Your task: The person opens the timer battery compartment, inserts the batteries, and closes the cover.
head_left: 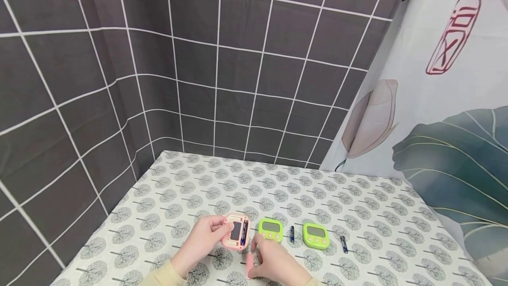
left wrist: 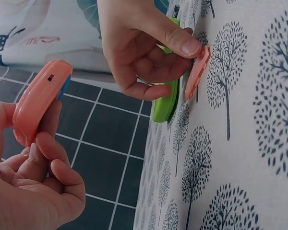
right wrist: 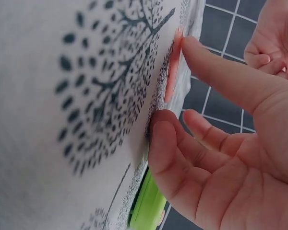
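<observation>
One tree-print surface (head_left: 401, 215) lies below your left hand (head_left: 200, 242), pinching the pink timer (head_left: 236, 231) at nine o'clock, and your right hand (head_left: 278, 260), fingers apart. Green timers (head_left: 315, 236) sit at three o'clock; the pink cover (head_left: 249, 265), at five, apparently touches your thumb.

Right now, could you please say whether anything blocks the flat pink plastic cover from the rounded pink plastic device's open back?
Nothing visible separates the cover and device; only the thumb of the left hand overlaps the open back's edge.

Right of the held timer (head_left: 236, 231), two more timers (head_left: 315, 235) lie on the tablecloth (head_left: 369, 215) (a battery (head_left: 292, 234) between them).
</observation>
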Available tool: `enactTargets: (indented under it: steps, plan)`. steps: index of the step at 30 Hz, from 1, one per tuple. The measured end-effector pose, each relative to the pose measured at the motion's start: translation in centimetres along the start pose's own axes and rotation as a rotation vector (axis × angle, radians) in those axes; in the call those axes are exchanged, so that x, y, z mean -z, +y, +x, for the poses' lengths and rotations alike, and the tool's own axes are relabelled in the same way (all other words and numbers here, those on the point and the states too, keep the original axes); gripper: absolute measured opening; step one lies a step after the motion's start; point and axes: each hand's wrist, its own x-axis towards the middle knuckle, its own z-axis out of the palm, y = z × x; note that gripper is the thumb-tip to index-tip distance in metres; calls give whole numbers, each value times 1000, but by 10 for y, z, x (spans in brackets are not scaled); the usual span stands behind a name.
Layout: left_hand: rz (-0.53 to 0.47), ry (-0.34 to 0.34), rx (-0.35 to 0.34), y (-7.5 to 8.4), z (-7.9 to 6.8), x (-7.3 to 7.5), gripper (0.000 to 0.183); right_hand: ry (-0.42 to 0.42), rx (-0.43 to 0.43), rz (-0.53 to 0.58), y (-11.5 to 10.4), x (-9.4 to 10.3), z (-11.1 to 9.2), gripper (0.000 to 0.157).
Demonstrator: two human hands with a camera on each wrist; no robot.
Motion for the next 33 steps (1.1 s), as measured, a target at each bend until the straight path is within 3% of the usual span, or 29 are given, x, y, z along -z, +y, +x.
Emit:
enactTargets:
  steps: [5,11,15,24,28,33]
  plan:
    - [-3,-5,-3,-1,0,-1,25,-11,-1,-36,0,-1,2,51]
    - [0,0,6,-1,-1,-1,24,-46,-6,-41,-1,0,3,35]
    - [-15,2,7,1,-2,0,23,-46,6,-50,-1,0,2,37]
    - [17,-2,-11,-1,-3,0,23,-69,87,145,-5,0,1,36]
    - [26,-2,-23,-3,-2,0,23,-82,103,162,-5,-1,1,37]
    - [6,-4,-14,-2,-2,0,24,-41,60,174,-3,1,0,40]
